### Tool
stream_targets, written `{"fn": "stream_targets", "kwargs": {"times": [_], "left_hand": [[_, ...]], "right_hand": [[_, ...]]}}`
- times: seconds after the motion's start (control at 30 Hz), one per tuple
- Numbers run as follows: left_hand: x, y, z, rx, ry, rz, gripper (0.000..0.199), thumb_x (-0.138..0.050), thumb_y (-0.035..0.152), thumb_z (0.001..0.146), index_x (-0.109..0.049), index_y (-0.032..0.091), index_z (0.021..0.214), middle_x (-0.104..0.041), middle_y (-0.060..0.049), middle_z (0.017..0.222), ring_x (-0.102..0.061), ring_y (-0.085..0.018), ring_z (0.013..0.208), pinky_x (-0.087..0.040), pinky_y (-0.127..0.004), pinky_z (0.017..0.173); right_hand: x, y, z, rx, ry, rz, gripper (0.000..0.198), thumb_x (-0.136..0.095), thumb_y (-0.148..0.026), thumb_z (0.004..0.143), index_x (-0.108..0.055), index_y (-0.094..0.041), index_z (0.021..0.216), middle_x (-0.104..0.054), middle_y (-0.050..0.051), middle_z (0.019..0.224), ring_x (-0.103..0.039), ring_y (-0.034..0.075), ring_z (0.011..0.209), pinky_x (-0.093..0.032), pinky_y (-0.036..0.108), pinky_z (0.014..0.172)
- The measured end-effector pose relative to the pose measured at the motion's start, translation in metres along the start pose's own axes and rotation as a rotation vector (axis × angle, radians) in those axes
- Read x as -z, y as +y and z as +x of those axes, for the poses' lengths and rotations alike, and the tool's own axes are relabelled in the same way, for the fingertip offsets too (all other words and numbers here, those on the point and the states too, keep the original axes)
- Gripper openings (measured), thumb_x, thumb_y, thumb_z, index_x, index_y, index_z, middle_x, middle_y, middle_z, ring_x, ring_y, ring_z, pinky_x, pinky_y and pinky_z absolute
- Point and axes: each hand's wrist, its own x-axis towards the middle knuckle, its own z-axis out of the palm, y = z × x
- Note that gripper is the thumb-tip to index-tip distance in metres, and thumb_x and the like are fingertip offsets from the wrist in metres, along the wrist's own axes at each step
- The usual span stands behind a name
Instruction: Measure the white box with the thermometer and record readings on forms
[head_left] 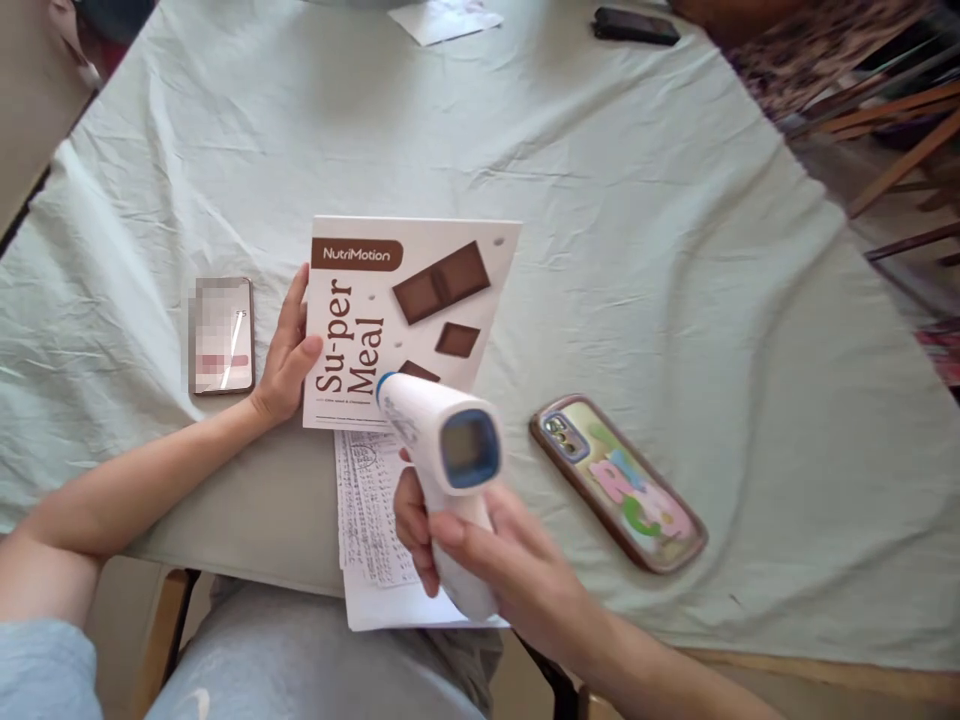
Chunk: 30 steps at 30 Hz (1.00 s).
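Observation:
My left hand (pixel 285 360) grips the left edge of a white box (pixel 457 290) printed "NutriMotion Su-per Meal" with chocolate pieces, its thumb on the front. In my right hand (pixel 495 550) is a white and blue infrared thermometer (pixel 412 410), fingers wrapped round its handle. Its blue-rimmed screen faces me and its front end overlaps the lower part of the box; whether they touch I cannot tell. Handwritten sheets of paper (pixel 364 520) lie below the box, partly covered by it and by my right hand.
A phone in a colourful case (pixel 622 485) lies face down to the right. Left of my left hand is a smaller phone-like device (pixel 225 340), partly blurred out. At the far side are a white paper (pixel 446 20) and a black object (pixel 636 26). A wrinkled pale green cloth (pixel 600 190) covers the table.

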Motion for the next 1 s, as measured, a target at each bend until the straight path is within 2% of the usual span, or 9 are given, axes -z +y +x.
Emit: {"fn": "stream_targets", "kwargs": {"times": [0.1,0.23,0.33,0.5,0.7,0.9,1.0], "left_hand": [[0.001,-0.004,0.001,-0.016,0.024,-0.064,0.074,-0.054,0.066,0.083,-0.029,0.034,0.145,-0.057,-0.006,0.129,-0.058,-0.027,0.115,-0.049,-0.044,0.098],[0.0,-0.003,0.0,-0.019,0.053,-0.089,0.071,-0.057,0.062,0.083,-0.031,0.035,0.144,-0.058,-0.005,0.126,-0.059,-0.026,0.113,-0.049,-0.043,0.096],[-0.002,0.0,0.0,-0.032,0.069,-0.111,0.074,-0.059,0.062,0.082,-0.033,0.033,0.144,-0.058,-0.006,0.126,-0.057,-0.026,0.117,-0.048,-0.043,0.099],[-0.003,0.003,-0.001,-0.027,0.062,-0.124,0.074,-0.06,0.061,0.082,-0.032,0.033,0.144,-0.058,-0.006,0.128,-0.057,-0.027,0.119,-0.048,-0.043,0.1],[-0.003,0.005,-0.001,-0.031,0.066,-0.147,0.07,-0.06,0.058,0.083,-0.035,0.033,0.143,-0.059,-0.005,0.127,-0.057,-0.027,0.12,-0.047,-0.044,0.102],[-0.003,0.006,0.0,-0.032,0.065,-0.154,0.069,-0.061,0.057,0.083,-0.036,0.033,0.143,-0.054,-0.004,0.136,-0.049,-0.029,0.131,-0.04,-0.048,0.111],[-0.002,0.004,0.0,-0.029,0.056,-0.161,0.069,-0.061,0.056,0.083,-0.036,0.033,0.143,-0.055,-0.004,0.136,-0.049,-0.03,0.13,-0.039,-0.05,0.111]], "right_hand": [[-0.004,0.013,0.009,0.019,0.025,0.022,0.039,-0.061,-0.056,0.085,-0.044,-0.023,0.095,-0.049,-0.004,0.071,-0.046,0.009,0.052,-0.039,0.023,0.045],[-0.006,0.017,0.014,0.023,0.04,-0.028,0.039,-0.058,-0.057,0.087,-0.041,-0.023,0.093,-0.053,-0.004,0.069,-0.05,0.01,0.052,-0.043,0.027,0.052],[-0.009,0.018,0.014,0.02,0.031,-0.074,0.038,-0.054,-0.058,0.089,-0.041,-0.023,0.094,-0.056,-0.004,0.066,-0.053,0.011,0.053,-0.045,0.028,0.054],[-0.012,0.022,0.013,0.044,0.064,-0.112,0.039,-0.053,-0.059,0.089,-0.041,-0.022,0.097,-0.057,0.0,0.085,-0.057,0.01,0.054,-0.047,0.028,0.052],[-0.01,0.024,0.014,0.051,0.063,-0.076,0.037,-0.054,-0.056,0.09,-0.041,-0.023,0.098,-0.056,0.0,0.09,-0.059,0.009,0.056,-0.048,0.027,0.051],[-0.009,0.026,0.015,0.051,0.059,-0.085,0.038,-0.054,-0.057,0.089,-0.041,-0.023,0.099,-0.055,0.0,0.093,-0.06,0.009,0.056,-0.048,0.027,0.051],[-0.01,0.025,0.015,0.049,0.055,-0.1,0.038,-0.053,-0.058,0.09,-0.041,-0.023,0.099,-0.054,0.0,0.092,-0.061,0.009,0.057,-0.048,0.027,0.051]]}}
